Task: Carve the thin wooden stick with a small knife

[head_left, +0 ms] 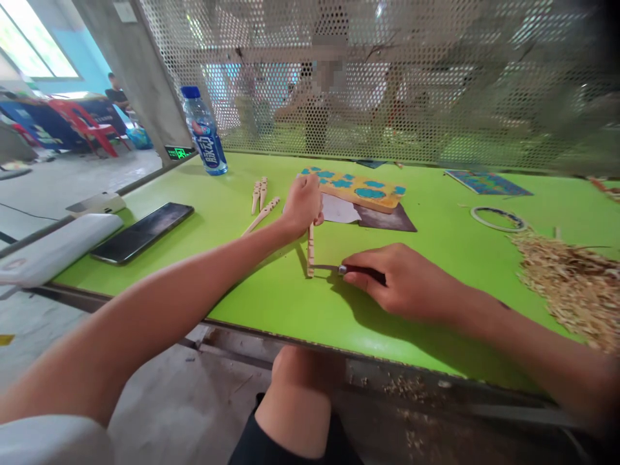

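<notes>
My left hand [304, 203] is closed around the upper part of a notched wooden stick [310, 252], whose lower end points down toward the table's front edge. In my right hand [402, 278] is a carving knife [343, 269] with a dark handle, gripped between thumb and fingers. Its thin blade reaches left and meets the stick near the lower end. Left of my left hand lie several similar carved sticks [262, 194], pale and notched. Just beyond that hand is a yellow board with blue patches [356, 187], lying over a white paper [339, 210] and a dark sheet [387, 218].
A pile of wood shavings [571, 278] spreads at the right, beside a tape roll [498, 219]. A phone [143, 232], a white case [58, 245] and a water bottle [206, 132] stand or lie left. Perforated metal mesh [387, 84] closes off the green table's [271, 290] back.
</notes>
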`<move>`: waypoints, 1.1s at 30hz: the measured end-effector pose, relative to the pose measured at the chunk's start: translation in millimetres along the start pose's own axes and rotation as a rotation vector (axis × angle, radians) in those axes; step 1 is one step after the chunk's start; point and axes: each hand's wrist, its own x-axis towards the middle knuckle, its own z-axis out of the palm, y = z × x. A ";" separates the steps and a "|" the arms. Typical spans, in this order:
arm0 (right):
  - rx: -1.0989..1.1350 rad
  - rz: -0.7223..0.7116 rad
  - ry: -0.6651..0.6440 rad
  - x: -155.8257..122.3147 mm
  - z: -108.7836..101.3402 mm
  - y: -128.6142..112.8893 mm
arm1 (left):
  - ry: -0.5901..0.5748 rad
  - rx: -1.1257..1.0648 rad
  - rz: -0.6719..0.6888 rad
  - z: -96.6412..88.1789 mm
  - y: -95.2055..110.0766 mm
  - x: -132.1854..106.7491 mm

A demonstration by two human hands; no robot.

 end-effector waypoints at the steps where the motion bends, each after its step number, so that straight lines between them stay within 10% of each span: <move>1: -0.028 -0.017 0.010 0.7 2.5 -1.3 | -0.006 0.018 0.030 -0.5 -0.9 0.7; 20: -0.438 -0.118 0.015 0.7 21.1 -20.2 | 0.006 0.030 0.037 -2.3 -7.6 4.5; 33: -0.189 0.019 -0.068 -3.0 5.2 -16.9 | -0.062 -0.124 -0.028 -1.0 0.4 3.2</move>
